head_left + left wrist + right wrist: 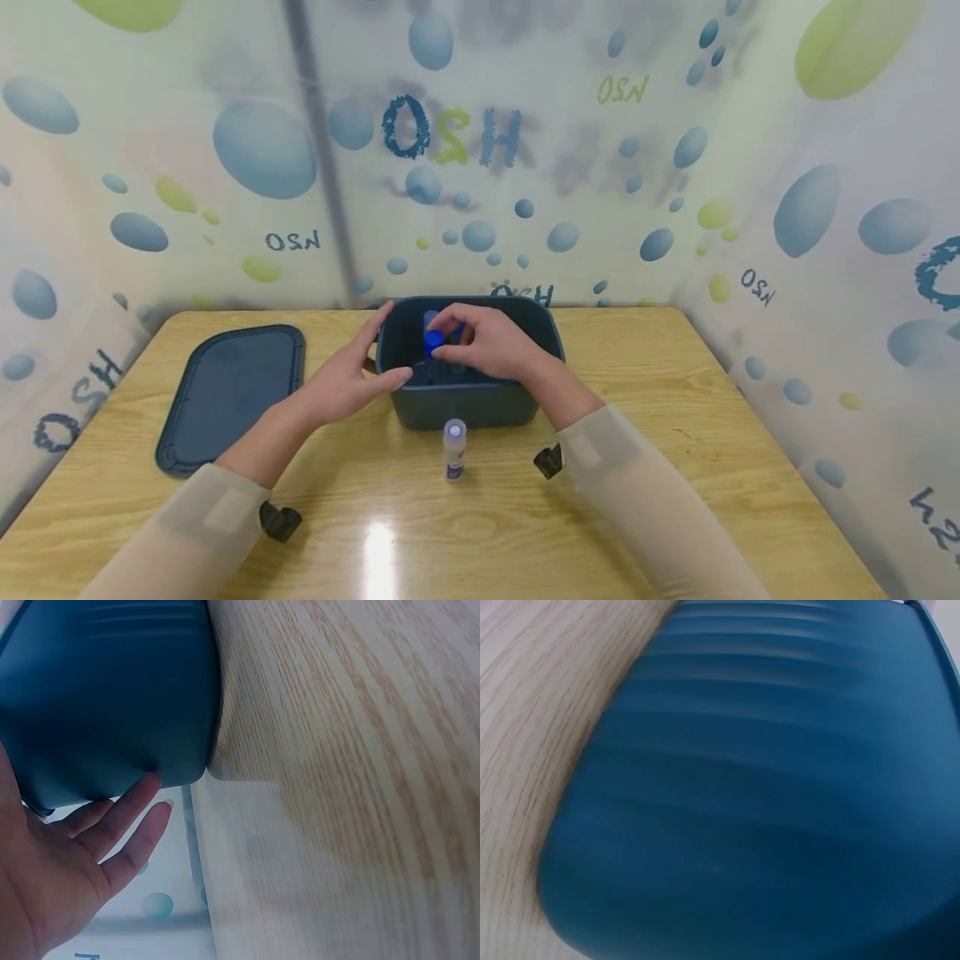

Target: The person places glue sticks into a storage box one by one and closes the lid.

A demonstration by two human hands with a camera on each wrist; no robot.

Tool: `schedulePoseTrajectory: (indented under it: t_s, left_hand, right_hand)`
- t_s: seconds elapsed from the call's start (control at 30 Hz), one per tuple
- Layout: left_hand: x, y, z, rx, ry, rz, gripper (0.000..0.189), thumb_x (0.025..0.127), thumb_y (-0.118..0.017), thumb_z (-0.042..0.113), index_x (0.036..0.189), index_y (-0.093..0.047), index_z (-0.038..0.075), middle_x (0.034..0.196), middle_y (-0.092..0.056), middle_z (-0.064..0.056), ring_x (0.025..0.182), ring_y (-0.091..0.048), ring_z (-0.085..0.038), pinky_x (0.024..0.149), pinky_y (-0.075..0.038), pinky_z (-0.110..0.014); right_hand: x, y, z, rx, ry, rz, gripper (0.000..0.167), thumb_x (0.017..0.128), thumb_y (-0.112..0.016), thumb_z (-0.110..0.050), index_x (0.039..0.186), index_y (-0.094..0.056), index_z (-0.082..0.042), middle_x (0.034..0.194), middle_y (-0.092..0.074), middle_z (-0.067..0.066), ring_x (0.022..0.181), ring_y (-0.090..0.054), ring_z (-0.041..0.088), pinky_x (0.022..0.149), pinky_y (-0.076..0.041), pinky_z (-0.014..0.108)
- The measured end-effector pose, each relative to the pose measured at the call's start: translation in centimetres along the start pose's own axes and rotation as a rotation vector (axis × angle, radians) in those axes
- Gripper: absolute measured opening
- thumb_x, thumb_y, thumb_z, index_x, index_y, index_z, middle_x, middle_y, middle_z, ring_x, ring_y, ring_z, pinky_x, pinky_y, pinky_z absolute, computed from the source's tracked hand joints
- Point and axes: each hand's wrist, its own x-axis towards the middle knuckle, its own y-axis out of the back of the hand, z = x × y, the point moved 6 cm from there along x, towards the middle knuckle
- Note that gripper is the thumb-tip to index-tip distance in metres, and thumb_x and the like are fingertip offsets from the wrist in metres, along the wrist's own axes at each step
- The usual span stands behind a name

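A dark blue-teal plastic bin (465, 408) stands on the table. My right hand (495, 342) reaches over its front rim and pinches a blue-capped item (434, 342) between thumb and fingers; the item's lower part is hard to make out. At the bin's left side is my left hand (348, 383), fingers extended along the outer wall and thumb by the front-left rim. In the left wrist view the left hand's fingers (124, 814) touch the bin wall (112, 712). Only the bin's outer wall (742, 787) fills the right wrist view, without the hand. A glue stick (454, 450) stands upright before the bin.
A matching dark blue lid (232, 396) lies flat on the wooden table (675, 442), left of the bin. More blue shapes show inside the bin, partly covered by the right hand. A patterned curtain (480, 200) hangs right behind the table's back edge.
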Motion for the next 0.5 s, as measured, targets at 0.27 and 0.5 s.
schedulePoseTrajectory:
  t_s: [0.27,0.5]
  left_hand:
    - [0.0,-0.06,0.0,0.004,0.003,0.0,0.103,0.105,-0.069,0.057,0.178,0.002,0.036,0.175,-0.034,-0.023,0.125,-0.067,-0.039,0.087,-0.062,-0.044]
    - [-0.07,0.04,0.04,0.007,0.0,0.002,0.103,0.106,-0.068,0.057,0.178,0.002,0.036,0.174,-0.035,-0.023,0.126,-0.065,-0.04,0.087,-0.063,-0.044]
  right_hand:
    - [0.08,-0.28,0.1,-0.033,-0.009,-0.025,0.028,0.104,-0.079,-0.025,0.131,-0.074,-0.019,0.126,-0.075,0.003,0.092,-0.067,0.017,0.082,-0.056,0.029]
    - [0.4,-0.51,0.15,-0.044,-0.007,-0.037,0.028,0.104,-0.078,-0.025,0.131,-0.074,-0.018,0.125,-0.074,0.004,0.092,-0.068,0.019,0.083,-0.056,0.029]
